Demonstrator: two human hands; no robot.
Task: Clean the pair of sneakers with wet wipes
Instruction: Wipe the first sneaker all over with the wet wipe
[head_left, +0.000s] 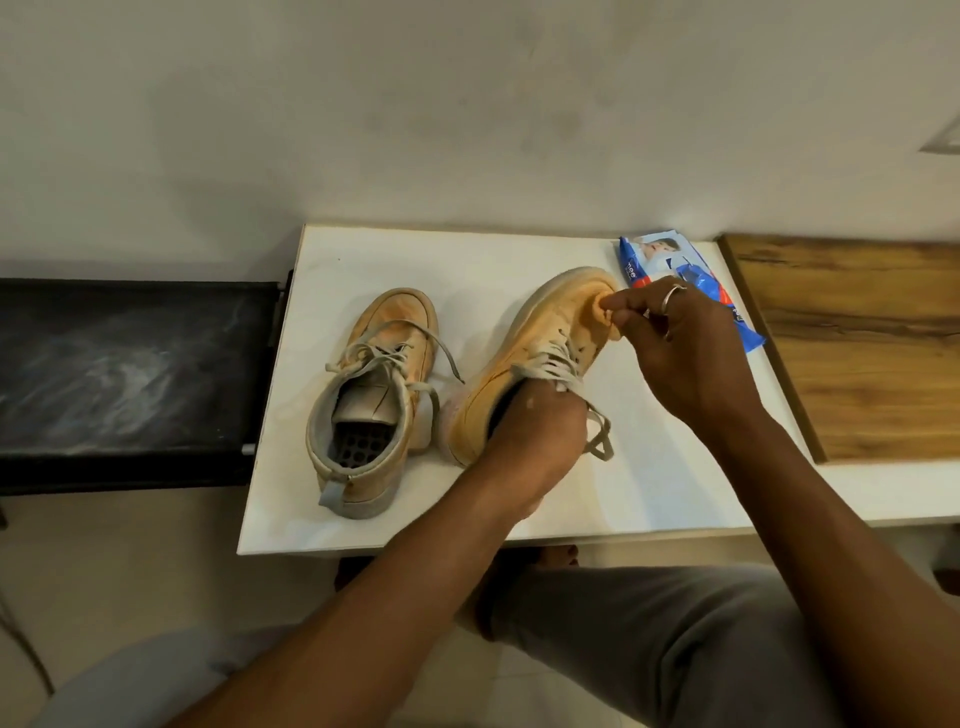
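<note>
Two tan, stained sneakers lie on a white table (649, 467). The left sneaker (371, 400) stands free, laces loose, its opening toward me. The right sneaker (540, 338) is tilted on its side; my left hand (535, 441) is pushed into its opening and holds it. My right hand (685, 343), with a ring on one finger, pinches an orange-stained wet wipe (605, 314) against the toe area of that sneaker. A blue and white wet-wipe pack (691, 280) lies behind my right hand, partly hidden by it.
A wooden board (852, 343) lies to the right of the white table. A dark marbled bench (130, 374) stands to the left. A white wall runs behind. My grey-trousered legs (649, 634) are below the table's front edge.
</note>
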